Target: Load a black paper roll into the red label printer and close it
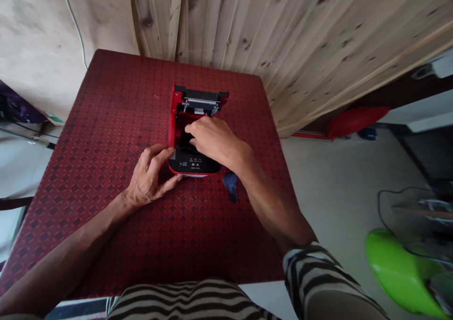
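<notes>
An opened, boxy red-and-black plastic device [186, 157] sat mid-frame. The bare left hand [147, 174] pinched its lower-left corner; the bare right hand [212, 138] bent its fingers inside, their grasp impossible to tell.

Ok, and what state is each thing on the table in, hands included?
Device: open, resting on the table.
Lid: raised at the device's far side.
Left hand: thumb and finger at the device's near left corner.
Right hand: reaching inside the device, fingertips partly hidden.
Blue piece: lying beside the device.
</notes>
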Demonstrator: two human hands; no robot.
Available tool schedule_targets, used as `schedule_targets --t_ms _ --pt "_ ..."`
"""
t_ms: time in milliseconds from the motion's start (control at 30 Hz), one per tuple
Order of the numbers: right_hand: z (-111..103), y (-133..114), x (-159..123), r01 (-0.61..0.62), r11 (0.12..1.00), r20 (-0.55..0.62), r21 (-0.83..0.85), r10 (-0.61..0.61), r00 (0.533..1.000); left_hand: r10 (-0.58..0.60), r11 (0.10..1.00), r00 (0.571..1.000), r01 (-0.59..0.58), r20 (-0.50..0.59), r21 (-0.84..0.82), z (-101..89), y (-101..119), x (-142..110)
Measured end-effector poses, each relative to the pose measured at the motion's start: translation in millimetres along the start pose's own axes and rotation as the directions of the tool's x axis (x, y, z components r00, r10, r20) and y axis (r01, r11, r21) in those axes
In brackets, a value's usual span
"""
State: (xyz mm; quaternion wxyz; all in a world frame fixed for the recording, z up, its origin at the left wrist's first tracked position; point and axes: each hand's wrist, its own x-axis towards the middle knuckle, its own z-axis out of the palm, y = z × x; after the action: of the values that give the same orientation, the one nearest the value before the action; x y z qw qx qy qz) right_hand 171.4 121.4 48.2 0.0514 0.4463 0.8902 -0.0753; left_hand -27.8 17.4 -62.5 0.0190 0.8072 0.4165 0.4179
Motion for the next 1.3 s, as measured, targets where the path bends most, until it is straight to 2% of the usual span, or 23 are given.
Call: schedule_targets --t_ms 67,200,300,400,500,667,767,833,967,1133,1300 --pt "-6.5 1.2 -11.7 0.048 0.997 -0.022 0.054 -0.047 0.999 -0.009 1.0 1.0 0.009 0.005 -0.001 0.5 -0.8 -0.7" --pt "-10.0 6.7 -45.7 0.23 0.944 -0.116 0.235 -0.207 0.971 -0.017 1.0 1.0 0.017 0.014 -0.006 0.9 -1.5 -2.4" --pt "-1.2 9.8 -66.5 0.258 0.92 -0.222 0.293 -0.197 0.955 -0.019 0.999 1.0 0.019 0.02 -0.026 -4.5 1.1 -0.5" --pt "11.1 9.5 -76.2 0.265 0.926 -0.327 0.268 -0.171 0.929 -0.077 0.994 0.997 0.076 -0.008 -0.081 -16.5 3.4 11.5" --pt "20.4 6.3 -79.7 0.24 0.951 -0.371 0.196 -0.155 0.916 -0.177 0.976 0.984 0.172 -0.023 -0.133 -28.2 -3.0 40.8" --pt "29.6 -0.3 -81.6 0.177 0.984 -0.431 0.024 -0.15 0.89 -0.154 0.98 0.988 0.151 -0.013 -0.127 -28.3 -33.8 113.5" --pt "33.8 -2.7 -82.5 0.182 0.983 -0.513 -0.032 -0.172 0.841 -0.212 0.956 0.974 0.224 0.083 -0.191 -21.0 -43.5 144.4" --pt "37.0 -4.1 -84.6 0.184 0.981 -0.576 -0.059 -0.184 0.797 -0.231 0.945 0.961 0.259 0.15 -0.199 -18.4 -41.1 152.4" --pt "45.7 -7.9 -91.1 0.187 0.978 -0.654 -0.091 -0.2 0.729 -0.191 0.948 0.973 0.218 0.132 -0.234 -22.7 -24.5 143.3" --pt "54.1 -14.8 -95.4 0.137 0.988 -0.633 -0.066 -0.148 0.76 -0.07 0.954 0.986 0.111 0.153 -0.277 -33.4 -6.5 110.3" --pt "54.5 -20.9 -96.1 0.106 0.991 -0.697 -0.083 -0.134 0.705 -0.028 0.979 0.977 0.07 0.21 -0.193 -32.1 -2.9 79.3"
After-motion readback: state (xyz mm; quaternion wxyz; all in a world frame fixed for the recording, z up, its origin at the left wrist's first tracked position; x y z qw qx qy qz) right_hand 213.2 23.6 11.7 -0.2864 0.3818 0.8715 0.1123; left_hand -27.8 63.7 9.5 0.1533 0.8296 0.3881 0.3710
